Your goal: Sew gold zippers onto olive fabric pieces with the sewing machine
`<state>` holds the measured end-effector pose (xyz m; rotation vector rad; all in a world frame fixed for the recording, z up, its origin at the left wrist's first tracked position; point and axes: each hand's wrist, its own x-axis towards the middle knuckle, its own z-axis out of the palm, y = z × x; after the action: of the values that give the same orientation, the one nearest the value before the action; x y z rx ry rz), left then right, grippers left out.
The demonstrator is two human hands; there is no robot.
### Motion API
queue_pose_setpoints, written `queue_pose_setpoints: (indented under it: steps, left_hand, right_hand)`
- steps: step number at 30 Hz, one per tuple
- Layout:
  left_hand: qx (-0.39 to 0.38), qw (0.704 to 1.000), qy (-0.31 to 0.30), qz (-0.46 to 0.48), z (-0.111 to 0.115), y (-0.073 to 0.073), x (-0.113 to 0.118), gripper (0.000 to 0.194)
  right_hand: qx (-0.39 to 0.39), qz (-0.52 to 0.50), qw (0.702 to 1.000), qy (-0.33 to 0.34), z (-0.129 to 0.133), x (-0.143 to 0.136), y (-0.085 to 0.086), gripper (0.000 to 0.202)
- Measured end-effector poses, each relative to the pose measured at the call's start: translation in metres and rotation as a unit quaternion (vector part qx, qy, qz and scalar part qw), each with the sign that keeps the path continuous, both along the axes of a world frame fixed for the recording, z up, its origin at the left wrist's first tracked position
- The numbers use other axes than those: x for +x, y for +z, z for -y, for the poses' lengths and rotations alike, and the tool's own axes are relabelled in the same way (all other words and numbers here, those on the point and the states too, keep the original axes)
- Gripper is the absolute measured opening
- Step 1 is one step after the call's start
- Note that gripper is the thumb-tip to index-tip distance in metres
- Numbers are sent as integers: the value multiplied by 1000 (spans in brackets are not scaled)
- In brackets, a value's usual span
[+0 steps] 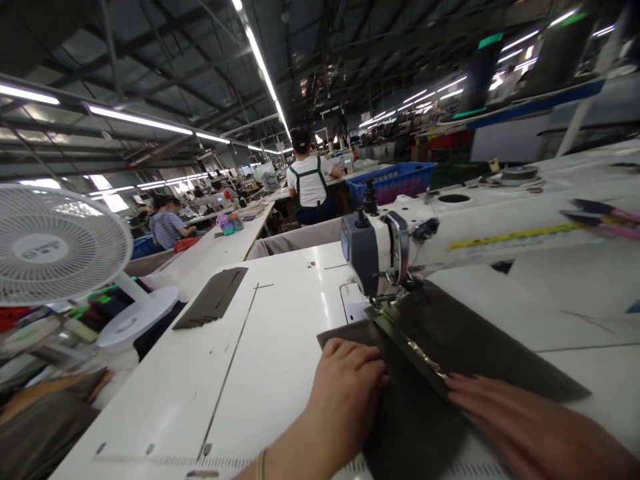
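Dark olive-grey fabric [410, 407] lies on the white sewing table, running under the needle area of an industrial sewing machine [385, 247]. A narrow folded strip with a shiny, crinkled line [423, 355] leads back to the presser foot. My left hand [350, 380] rests at the fabric's left side, fingers curled over it and tips hidden. Lying on the strip's near end is my right hand [530, 413], its fingers stretched out close together. A larger panel of the same fabric [480, 340] spreads to the right of the strip.
A stack of dark fabric pieces [213, 297] lies on the table's left. Beyond it stands a white fan [55, 247]. Scissors [605, 217] and a yellow tape measure [515, 235] are on the machine arm. A blue basket [393, 183] and a person [310, 180] are farther back.
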<state>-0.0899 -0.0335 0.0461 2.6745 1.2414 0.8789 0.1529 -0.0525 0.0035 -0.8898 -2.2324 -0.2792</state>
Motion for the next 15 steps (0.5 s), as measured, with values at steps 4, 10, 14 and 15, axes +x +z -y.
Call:
queue_pose_setpoints:
  steps: [4, 10, 14, 15]
  left_hand:
    - [-54, 998, -11, -7, -11, 7, 12, 16]
    - [-20, 997, -47, 66, -32, 23, 21, 19]
    - [7, 996, -93, -6, -46, 20, 28, 14]
    - [20, 996, -90, -21, -47, 20, 29, 11]
  right_hand:
    - [-273, -122, 954, 33, -32, -2, 76, 34]
    - [-325, -61, 943, 24, -48, 4, 102, 43]
    - [-253, -32, 966, 29, -54, 3, 105, 40]
    - [-234, -28, 972, 24, -55, 4, 106, 39]
